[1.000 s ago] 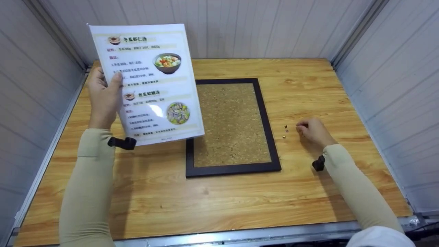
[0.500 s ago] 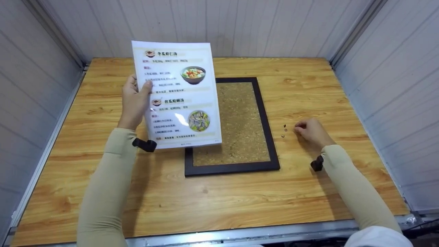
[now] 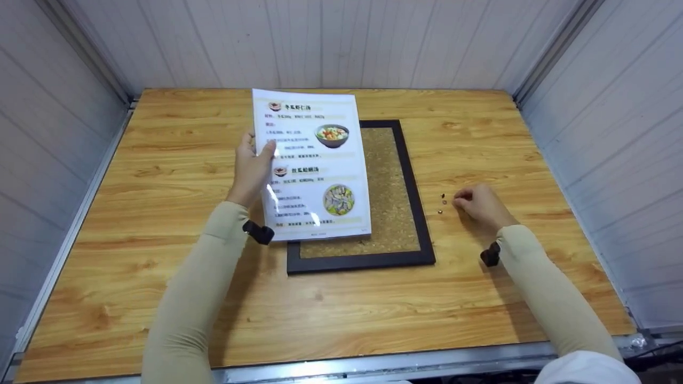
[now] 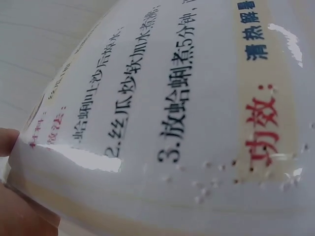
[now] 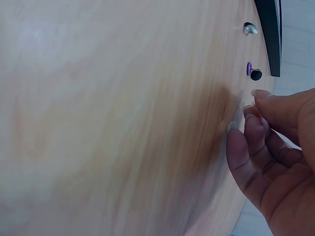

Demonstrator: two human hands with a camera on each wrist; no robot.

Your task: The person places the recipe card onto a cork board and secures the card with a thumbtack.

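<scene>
Our left hand (image 3: 251, 170) pinches the glossy laminated recipe sheet (image 3: 312, 165) by its left edge; it's moved right & lower, now above the black-framed cork board (image 3: 397, 213), nearly in place. Right hand (image 3: 480, 205), fingers loosely curled, rests on the wooden desk (image 3: 160, 160) beside two small pushpins (image 3: 442, 202), holding nothing.

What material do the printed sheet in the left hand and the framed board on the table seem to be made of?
Printed sheet: apparently laminated or glossy coated paper; bright glare patches show and it curves stiffly. Framed board: the panel looks like cork, speckled tan and matte; its black border is smooth, wood or plastic, I cannot tell which.
</scene>
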